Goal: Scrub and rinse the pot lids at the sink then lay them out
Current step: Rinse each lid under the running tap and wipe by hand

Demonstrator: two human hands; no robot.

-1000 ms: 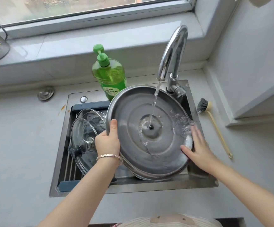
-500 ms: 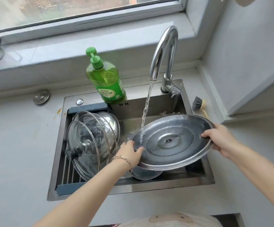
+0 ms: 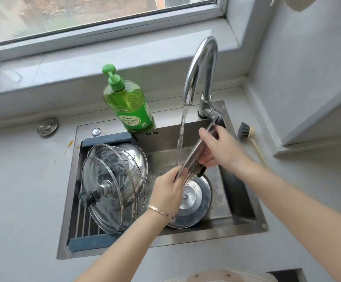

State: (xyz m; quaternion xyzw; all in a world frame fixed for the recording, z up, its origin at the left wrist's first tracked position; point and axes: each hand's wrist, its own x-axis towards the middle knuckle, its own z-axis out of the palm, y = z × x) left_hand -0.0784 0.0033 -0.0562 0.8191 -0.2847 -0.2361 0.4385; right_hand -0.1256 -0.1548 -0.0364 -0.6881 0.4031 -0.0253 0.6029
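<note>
Both hands hold a big steel lid (image 3: 194, 157) over the sink (image 3: 165, 243). The lid is turned on its side, so only its thin edge shows. It slants, with the low end near the person and the high end up by the tap (image 3: 200, 68).

The left hand (image 3: 167, 188) grips the low end, with its fingers curled round the edge. A thin bracelet (image 3: 160, 211) sits on that wrist. The right hand (image 3: 220, 149) grips the high end, thumb on top and fingers underneath.

Water (image 3: 180, 139) runs down from the tap and hits the lid near the middle, just beside the left hand. A dark part hangs under the lid, but it is too blurry to tell what it is.

A small steel lid (image 3: 196, 202) lies flat on the sink bottom, right under the big one.

On the left side of the sink is a dark blue rack (image 3: 104, 139). Glass lids (image 3: 108, 190) stand on edge in it, leaning one behind the other, with a shiny steel one at the back.

A green soap bottle (image 3: 128, 106) with a pump stands on the back rim of the sink, left of the tap. A brush (image 3: 245, 131) with dark bristles lies on the grey counter (image 3: 23, 180), to the right of the sink.
</note>
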